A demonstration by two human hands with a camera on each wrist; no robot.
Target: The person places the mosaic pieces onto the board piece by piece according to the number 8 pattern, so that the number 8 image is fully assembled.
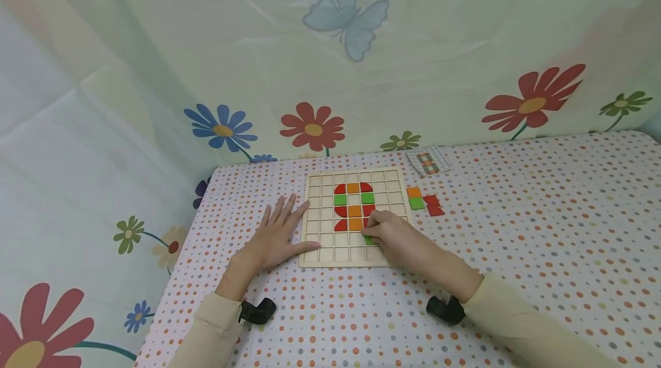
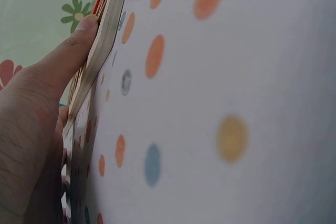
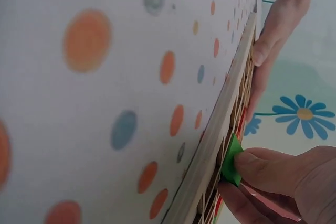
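Note:
A wooden grid board lies flat, with red, orange and green tiles set in its middle columns. My right hand pinches a green square tile between thumb and fingers. In the right wrist view that tile stands tilted against the grid, below the red pieces. My left hand lies with spread fingers at the board's left side. Its thumb rests on the board's rim. An orange tile, a green tile and red pieces lie on the cloth right of the board.
A printed pattern card lies behind the board's right corner. The dotted tablecloth covers the table. A flowered curtain hangs along the back and left. Black wrist cameras sit on both wrists.

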